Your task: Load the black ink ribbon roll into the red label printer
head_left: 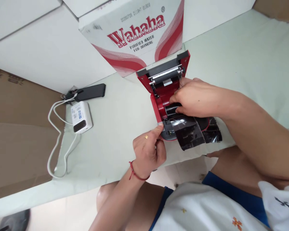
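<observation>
Noted red device (pixel 162 98) on worktop (pixel 125 128), just off centre toward 2 o'clock, with lid (pixel 144 80) raised toward 12. Pressing near corner, at 7 o'clock, with 1 fingertip of left hand (pixel 148 150); remaining fingers curled. Reaching in from 3 o'clock with right hand (pixel 191 98), fingers bent at black roll (pixel 170 110); cannot tell pinch from contact, being partly hidden. Possible faults: creased or skewed black film (pixel 186 136), draped toward 5 o'clock, through uneven pull; device sliding through light bracing; knuckles nipped by knocked lid.

A power bank (pixel 80 116) lies near a phone (pixel 92 92)
</observation>
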Motion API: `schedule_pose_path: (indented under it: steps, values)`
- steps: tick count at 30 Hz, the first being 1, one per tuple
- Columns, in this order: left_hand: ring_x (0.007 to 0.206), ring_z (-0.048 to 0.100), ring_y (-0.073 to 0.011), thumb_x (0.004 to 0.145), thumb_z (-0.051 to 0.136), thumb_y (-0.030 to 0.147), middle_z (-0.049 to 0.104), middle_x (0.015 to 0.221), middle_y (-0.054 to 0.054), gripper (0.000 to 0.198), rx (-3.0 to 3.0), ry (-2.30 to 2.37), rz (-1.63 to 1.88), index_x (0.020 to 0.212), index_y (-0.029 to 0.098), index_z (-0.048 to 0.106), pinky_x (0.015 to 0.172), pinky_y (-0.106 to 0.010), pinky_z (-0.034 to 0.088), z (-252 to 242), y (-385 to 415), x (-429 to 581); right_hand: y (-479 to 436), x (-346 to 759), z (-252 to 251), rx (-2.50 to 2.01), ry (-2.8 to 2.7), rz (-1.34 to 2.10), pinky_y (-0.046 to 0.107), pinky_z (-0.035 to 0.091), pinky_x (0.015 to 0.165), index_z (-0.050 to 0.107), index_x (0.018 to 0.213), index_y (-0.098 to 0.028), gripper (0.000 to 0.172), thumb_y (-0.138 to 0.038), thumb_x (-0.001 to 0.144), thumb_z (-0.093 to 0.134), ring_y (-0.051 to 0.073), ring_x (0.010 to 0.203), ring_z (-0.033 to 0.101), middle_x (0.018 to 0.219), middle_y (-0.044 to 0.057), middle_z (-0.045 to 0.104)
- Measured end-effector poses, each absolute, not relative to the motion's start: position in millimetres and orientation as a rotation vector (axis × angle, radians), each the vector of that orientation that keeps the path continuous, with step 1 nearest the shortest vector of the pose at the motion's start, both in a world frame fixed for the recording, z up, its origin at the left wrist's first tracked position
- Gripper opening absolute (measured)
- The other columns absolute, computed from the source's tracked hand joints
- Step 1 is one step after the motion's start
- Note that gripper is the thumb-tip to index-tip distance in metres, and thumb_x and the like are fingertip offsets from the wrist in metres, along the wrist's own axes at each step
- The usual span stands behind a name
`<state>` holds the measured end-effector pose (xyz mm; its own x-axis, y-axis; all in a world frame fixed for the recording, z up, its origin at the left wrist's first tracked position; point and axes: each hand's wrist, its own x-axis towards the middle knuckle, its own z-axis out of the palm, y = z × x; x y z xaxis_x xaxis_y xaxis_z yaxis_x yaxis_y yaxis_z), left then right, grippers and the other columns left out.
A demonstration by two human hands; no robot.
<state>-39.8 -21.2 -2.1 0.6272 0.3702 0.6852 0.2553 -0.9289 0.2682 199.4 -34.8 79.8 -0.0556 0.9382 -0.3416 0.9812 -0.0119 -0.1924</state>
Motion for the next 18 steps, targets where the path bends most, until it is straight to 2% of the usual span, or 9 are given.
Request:
schedule_pose_path:
  steps: [4, 9, 13, 15, 18]
  values:
    - [0.050, 0.054, -0.0103, 0.084, 0.051, -0.002, 0.063, 0.066, 0.007, 0.050, 2.708, 0.515, 1.195, 0.127, 0.018, 0.068, 0.054, -0.022, 0.048, -2.3, -20.5, -39.1, -35.4, 202.0, 76.1, 2.141, 2.149, -0.641, 0.045, 0.046, 0.099, 0.079, 0.100, -0.020, 0.013, -0.020, 0.093, 0.067, 0.037, 0.131, 0.055, 0.108, 0.014, 0.073]
    - [0.050, 0.054, -0.0098, 0.084, 0.052, 0.000, 0.066, 0.069, 0.006, 0.052, 2.703, 0.524, 1.200, 0.129, 0.019, 0.068, 0.055, -0.022, 0.049, -4.7, -21.0, -40.0, -42.0, 207.1, 71.9, 2.280, 2.207, -0.732, 0.046, 0.044, 0.107, 0.073, 0.116, -0.023, 0.025, -0.017, 0.093, 0.066, 0.036, 0.140, 0.052, 0.127, 0.011, 0.073]
    - [0.052, 0.059, -0.0094, 0.083, 0.054, 0.000, 0.067, 0.070, 0.006, 0.054, 2.683, 0.540, 1.191, 0.132, 0.019, 0.068, 0.057, -0.021, 0.051, -6.4, -21.4, -41.3, -47.2, 212.0, 79.3, 2.380, 2.263, -0.807, 0.035, 0.047, 0.093, 0.073, 0.121, -0.022, 0.029, -0.018, 0.092, 0.067, 0.026, 0.114, 0.066, 0.119, 0.008, 0.075]
    - [0.054, 0.061, -0.0093, 0.083, 0.055, 0.000, 0.069, 0.071, 0.006, 0.054, 2.673, 0.536, 1.187, 0.132, 0.019, 0.068, 0.058, -0.021, 0.052, -6.8, -21.3, -41.7, -52.0, 217.0, 89.9, 2.375, 2.334, -0.879, 0.031, 0.046, 0.086, 0.075, 0.123, -0.021, 0.029, -0.022, 0.095, 0.068, 0.020, 0.100, 0.067, 0.112, 0.004, 0.077]
    - [0.055, 0.064, -0.0093, 0.083, 0.055, 0.000, 0.073, 0.077, 0.004, 0.053, 2.709, 0.545, 1.189, 0.131, 0.019, 0.068, 0.061, -0.021, 0.055, -7.5, -20.9, -42.2, -65.4, 234.1, 109.1, 2.330, 2.421, -1.072, 0.028, 0.046, 0.083, 0.077, 0.129, -0.021, 0.031, -0.025, 0.099, 0.069, 0.014, 0.093, 0.067, 0.109, -0.001, 0.078]
